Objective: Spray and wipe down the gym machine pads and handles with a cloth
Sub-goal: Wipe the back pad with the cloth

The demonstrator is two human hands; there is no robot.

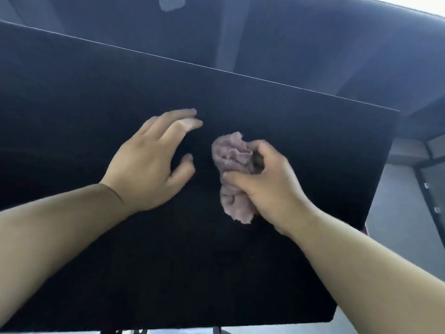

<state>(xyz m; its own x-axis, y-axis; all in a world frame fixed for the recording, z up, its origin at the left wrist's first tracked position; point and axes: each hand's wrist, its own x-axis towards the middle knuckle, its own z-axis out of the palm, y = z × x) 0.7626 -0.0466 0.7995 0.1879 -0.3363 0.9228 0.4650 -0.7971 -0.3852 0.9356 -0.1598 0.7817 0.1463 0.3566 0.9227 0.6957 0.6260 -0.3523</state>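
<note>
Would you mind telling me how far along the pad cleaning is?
Done: cannot tell; the pad shows no streaks. In hand: the right hand grips the cloth over the pad, left hand open beside it. Left: handles, none in view.

Black pad, mauve-pink cloth.
The pad (265, 112) is plain matte black, edged toward 12 o'clock by a thin pale line (216, 68). The cloth (231, 155) is a washed-out pinkish mauve (greyer in its folds), also plain. The background (313, 32) at 12 o'clock is dark slate blue, and a patch (397, 225) at 3 o'clock is pale grey.
</note>
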